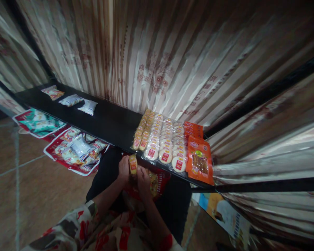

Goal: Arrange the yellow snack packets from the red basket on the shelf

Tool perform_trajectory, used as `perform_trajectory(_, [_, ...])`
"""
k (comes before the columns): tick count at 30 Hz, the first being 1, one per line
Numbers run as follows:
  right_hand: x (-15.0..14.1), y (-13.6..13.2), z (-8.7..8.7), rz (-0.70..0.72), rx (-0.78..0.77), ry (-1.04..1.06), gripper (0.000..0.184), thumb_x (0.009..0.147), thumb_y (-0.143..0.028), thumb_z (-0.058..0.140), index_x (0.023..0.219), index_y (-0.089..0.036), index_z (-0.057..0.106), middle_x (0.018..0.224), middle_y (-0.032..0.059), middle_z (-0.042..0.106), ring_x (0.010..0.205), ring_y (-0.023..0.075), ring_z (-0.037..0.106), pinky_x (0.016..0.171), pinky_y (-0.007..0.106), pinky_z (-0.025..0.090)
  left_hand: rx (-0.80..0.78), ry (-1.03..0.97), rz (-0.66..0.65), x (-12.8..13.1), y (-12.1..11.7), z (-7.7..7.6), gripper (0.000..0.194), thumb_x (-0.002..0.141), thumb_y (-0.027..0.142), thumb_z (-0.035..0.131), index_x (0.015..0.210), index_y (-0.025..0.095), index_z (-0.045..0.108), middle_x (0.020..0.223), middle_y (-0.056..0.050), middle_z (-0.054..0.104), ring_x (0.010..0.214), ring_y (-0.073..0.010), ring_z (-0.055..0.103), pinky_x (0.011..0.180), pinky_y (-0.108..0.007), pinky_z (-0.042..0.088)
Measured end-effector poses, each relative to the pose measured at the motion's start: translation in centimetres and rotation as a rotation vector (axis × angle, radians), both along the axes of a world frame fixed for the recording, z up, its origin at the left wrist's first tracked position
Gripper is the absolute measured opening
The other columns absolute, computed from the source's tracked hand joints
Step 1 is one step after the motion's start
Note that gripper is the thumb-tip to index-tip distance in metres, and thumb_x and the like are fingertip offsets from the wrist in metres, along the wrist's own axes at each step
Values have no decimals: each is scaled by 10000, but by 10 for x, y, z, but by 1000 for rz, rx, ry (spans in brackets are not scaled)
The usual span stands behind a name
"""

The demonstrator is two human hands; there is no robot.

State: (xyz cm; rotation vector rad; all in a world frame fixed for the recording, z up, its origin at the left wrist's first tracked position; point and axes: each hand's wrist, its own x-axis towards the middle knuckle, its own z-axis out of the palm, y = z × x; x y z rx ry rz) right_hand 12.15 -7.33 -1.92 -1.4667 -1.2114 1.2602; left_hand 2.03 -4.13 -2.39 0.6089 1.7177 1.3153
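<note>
Between my two hands is a small yellow snack packet (133, 164) with a red label, held upright just in front of the shelf edge. My left hand (124, 169) grips its left side, and my right hand (143, 180) closes on its right side. Beneath them, on my lap, lies a red bag (157, 181) with yellowish packets in it, partly hidden by my hands and forearms. Just beyond, yellow packets (140, 134) of the same look stand in rows on the black shelf (108, 122).
Rows of round white wrapped snacks (164, 155) and orange pouches (200, 160) fill the shelf's right part. Several small packets (87, 106) lie on its left. Two opened bags, one of green packets (39, 122) and one of white packets (81, 148), sit below. Curtains (157, 59) hang behind.
</note>
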Motion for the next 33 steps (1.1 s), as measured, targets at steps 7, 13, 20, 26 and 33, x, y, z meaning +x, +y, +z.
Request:
perform_trajectory(7, [-10,10,-8,-15,53,-17,360,792,-502,430,892,-197,591,695,35,663,575,163,596,519,261,468,95,46,5,1,-1,-1,261,817,351,390,761,179,576,701,-12,591,659,-146,551,623,-243,440])
perform_trajectory(13, [-25,26,-7,-68,39,106,422,734,-514,510,958,-162,574,813,66,691,599,161,637,500,249,493,118,25,57,-3,11,11,245,798,359,443,909,183,573,818,-29,636,722,-149,599,655,-251,472])
perform_trajectory(20, [-41,46,1,-8,112,220,321,741,-428,542,938,-175,568,897,85,706,818,194,677,751,302,534,131,103,89,-6,22,27,233,795,308,461,952,166,558,920,-71,636,836,-176,622,777,-308,506])
perform_trajectory(26, [-43,49,-6,29,52,119,289,788,-416,515,949,-183,574,901,78,708,829,197,677,763,308,529,96,215,99,-10,22,8,302,792,312,450,1017,143,560,1041,-115,612,983,-216,592,904,-365,463])
perform_trajectory(33, [-48,56,-3,51,83,120,252,778,-380,536,956,-201,550,818,39,686,716,171,667,654,269,529,50,239,45,-11,25,8,441,774,360,511,1152,133,512,1143,-136,596,1087,-244,563,950,-372,436])
